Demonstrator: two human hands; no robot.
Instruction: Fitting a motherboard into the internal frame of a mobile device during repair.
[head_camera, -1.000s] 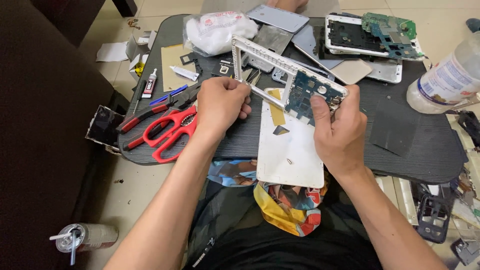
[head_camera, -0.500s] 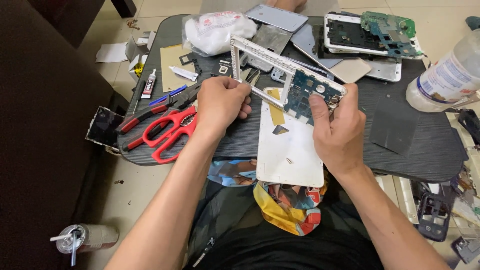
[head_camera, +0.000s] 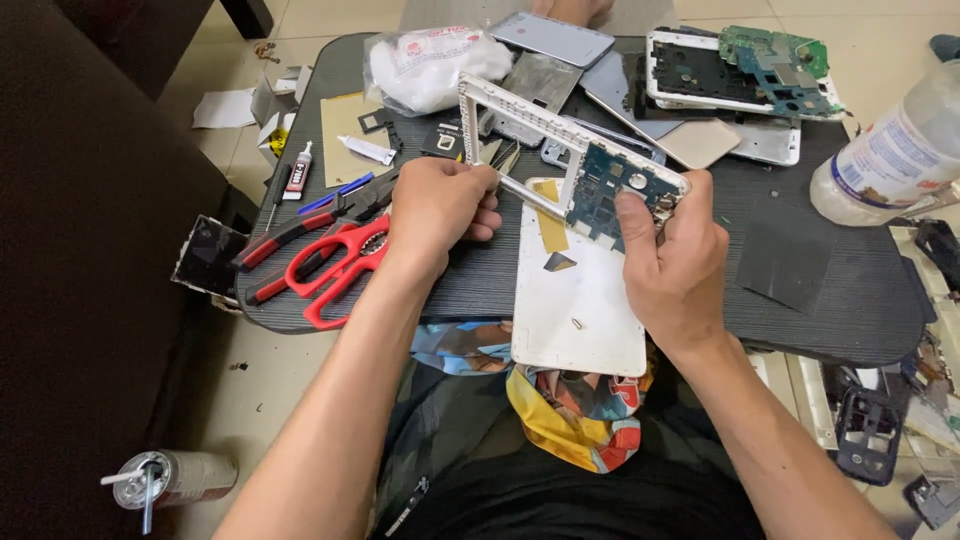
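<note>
Hands both grip my white phone frame: left hand pinches its edge, right hand holds the board end. Thin, light, bendy; I'd hold its edges.

- The white phone frame with its blue circuit board sits slightly lower and flatter over the table than a second ago.
- The left hand has edged a touch closer to the frame's lower rail, fingers pinched at it.
- The right hand has shifted its thumb a little further onto the board's corner.
</note>
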